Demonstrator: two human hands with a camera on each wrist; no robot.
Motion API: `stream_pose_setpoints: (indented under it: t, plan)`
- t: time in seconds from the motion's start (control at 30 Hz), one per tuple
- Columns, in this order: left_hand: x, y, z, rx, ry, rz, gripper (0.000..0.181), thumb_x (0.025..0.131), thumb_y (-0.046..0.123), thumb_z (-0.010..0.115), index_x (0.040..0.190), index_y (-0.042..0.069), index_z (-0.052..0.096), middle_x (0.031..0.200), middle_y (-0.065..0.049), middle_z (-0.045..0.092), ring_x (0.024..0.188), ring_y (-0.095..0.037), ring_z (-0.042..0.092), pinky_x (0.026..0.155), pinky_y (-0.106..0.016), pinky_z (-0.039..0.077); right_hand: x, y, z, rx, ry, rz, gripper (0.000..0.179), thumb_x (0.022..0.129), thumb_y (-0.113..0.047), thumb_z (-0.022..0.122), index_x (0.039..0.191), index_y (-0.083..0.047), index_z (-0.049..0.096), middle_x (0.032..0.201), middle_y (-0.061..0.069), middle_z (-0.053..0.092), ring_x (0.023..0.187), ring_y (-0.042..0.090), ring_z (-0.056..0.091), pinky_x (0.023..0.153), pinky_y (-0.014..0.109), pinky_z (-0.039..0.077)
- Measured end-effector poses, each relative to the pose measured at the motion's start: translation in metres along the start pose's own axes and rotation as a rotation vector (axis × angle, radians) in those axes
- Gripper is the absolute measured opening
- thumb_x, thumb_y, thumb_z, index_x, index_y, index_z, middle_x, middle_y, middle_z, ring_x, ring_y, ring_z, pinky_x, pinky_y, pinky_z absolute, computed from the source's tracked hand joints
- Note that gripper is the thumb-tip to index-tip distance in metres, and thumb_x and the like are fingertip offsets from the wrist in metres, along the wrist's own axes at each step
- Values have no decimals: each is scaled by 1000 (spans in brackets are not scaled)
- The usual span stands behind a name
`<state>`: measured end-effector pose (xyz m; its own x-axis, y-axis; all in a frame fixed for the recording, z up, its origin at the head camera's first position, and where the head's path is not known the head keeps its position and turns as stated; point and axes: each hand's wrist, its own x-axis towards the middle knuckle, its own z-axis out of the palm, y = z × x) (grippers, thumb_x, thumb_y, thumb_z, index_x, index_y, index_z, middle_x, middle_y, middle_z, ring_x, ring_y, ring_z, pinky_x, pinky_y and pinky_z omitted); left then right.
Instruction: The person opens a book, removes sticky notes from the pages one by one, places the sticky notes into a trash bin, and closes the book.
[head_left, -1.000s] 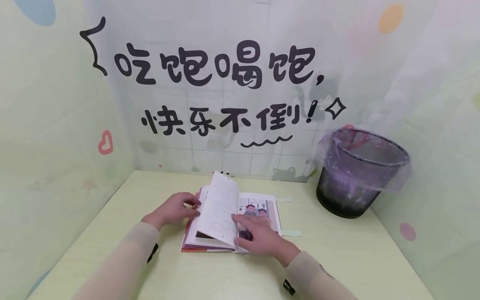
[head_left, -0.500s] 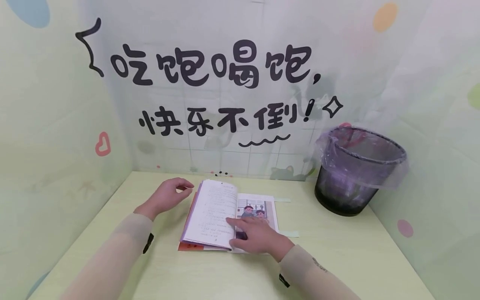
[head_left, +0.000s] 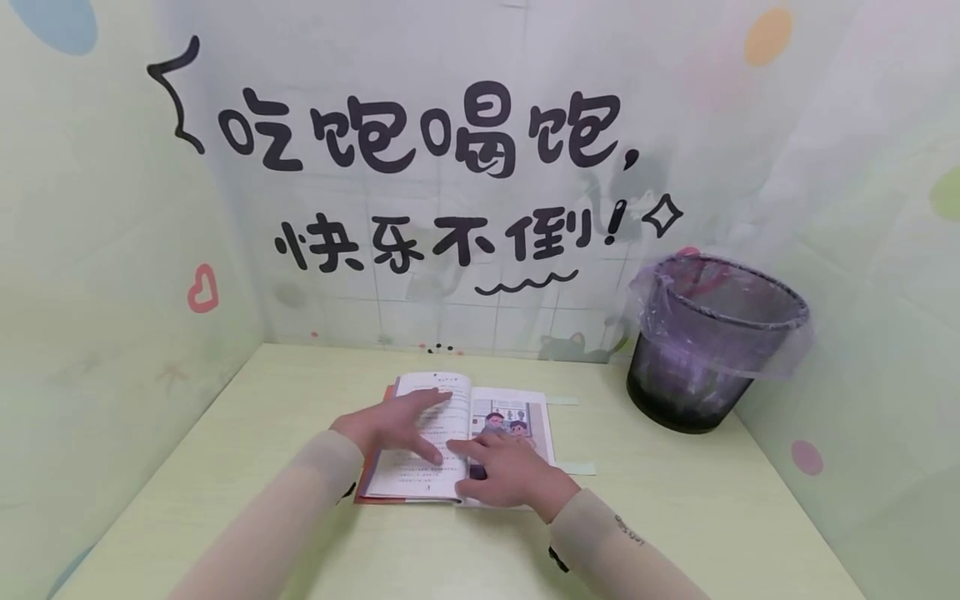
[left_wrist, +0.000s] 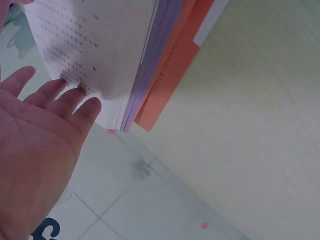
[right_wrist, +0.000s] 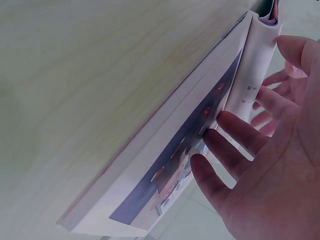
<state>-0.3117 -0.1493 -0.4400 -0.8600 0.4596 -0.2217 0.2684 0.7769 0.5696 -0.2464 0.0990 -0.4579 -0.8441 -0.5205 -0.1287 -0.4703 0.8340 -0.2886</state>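
Note:
A book [head_left: 420, 487] lies spread on the table, a page of text on its left side and a colored picture [head_left: 517, 417] of people on its right. My left hand [head_left: 397, 425] is over the text page, fingers extended and spread; in the left wrist view its fingertips [left_wrist: 90, 107] are at the page. Across the gutter and picture page, my right hand [head_left: 513, 471] rests with its fingers stretched toward the left page. An orange cover edge [left_wrist: 167, 75] and purple sheets show past the book's left side.
A dark wastebasket [head_left: 690, 392] with a purple plastic liner stands at the table's right rear. Pale green tabs [head_left: 573, 468] stick out at the book's right edge. Printed wall sheets [head_left: 450, 317] enclose the table [head_left: 225, 450] at the back and sides.
The lifted pages have come down flat on the left side. My left hand went from the book's left edge, off it, then onto the text page. The right hand stayed nearly in place.

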Motion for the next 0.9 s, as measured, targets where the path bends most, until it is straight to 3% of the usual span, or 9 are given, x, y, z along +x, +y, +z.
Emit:
stream_pose_setpoints:
  t: [0.2,0.33,0.43,0.57,0.73,0.9]
  plan:
    - [-4,4,11,46,-45,-58,115,77,45,100,172,28,39,184,-11,24,170,-41,24,134,-69,24,-2,0,1,-7,1,-5,68,102,-60,56,167,-42,46,167,7,54,159,36,47,129,70,34]
    - [-3,5,15,39,-36,-71,115,76,42,101,172,28,39,184,-12,23,169,-43,23,135,-68,24,-3,5,4,32,-3,10,85,101,-66,59,173,-28,36,171,8,51,159,34,47,132,65,33]
    - [-2,4,19,47,-32,-64,114,77,44,100,172,29,38,184,-12,22,169,-42,24,135,-66,25,-5,15,5,81,-19,30,92,99,-69,63,172,-20,37,170,5,53,157,29,51,133,59,35]
    - [0,3,23,69,-30,-43,113,79,50,97,173,30,37,184,-12,22,169,-41,26,135,-64,27,-8,28,2,126,-45,34,85,100,-67,66,168,-21,46,167,3,56,153,27,54,129,55,41]
    - [-1,3,21,93,-29,-63,113,79,51,97,173,30,37,184,-10,23,170,-40,25,135,-65,27,-7,39,-2,230,-54,-24,77,104,-58,64,167,-17,47,167,7,55,156,32,51,130,58,39]
    - [-4,0,18,78,-37,-71,115,78,49,98,173,30,36,185,-11,20,170,-41,21,136,-65,24,-6,53,-7,380,6,-29,59,111,-39,62,163,-12,52,161,12,61,153,35,54,129,59,41]
